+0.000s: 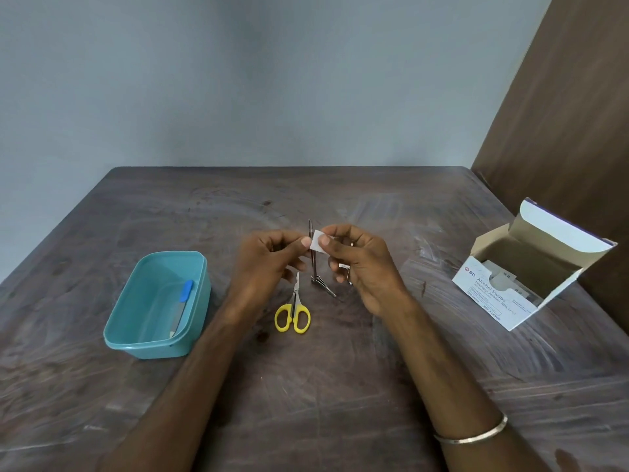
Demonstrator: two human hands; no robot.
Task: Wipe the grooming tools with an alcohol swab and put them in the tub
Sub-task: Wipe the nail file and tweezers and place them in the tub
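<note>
Pinching the white alcohol swab (316, 244) between thumb and forefinger, my right hand (362, 267) presses it against a slim metal grooming tool (312, 260) that stands upright between both hands above the table (340, 386). My left hand (263, 267) closes on the same swab and tool from the other side, its fingertips meeting the right's. The right hand's lower fingers also curl around something small and silvery (I cannot tell what it is). Just below the hands lie yellow-handled scissors (292, 313), tips pointing away from me. To the left, well apart, sits the teal tub (143, 342) with a blue-handled file (182, 306) inside. Far right stands the open swab box (531, 267). A bangle (473, 432) circles my right wrist.
</note>
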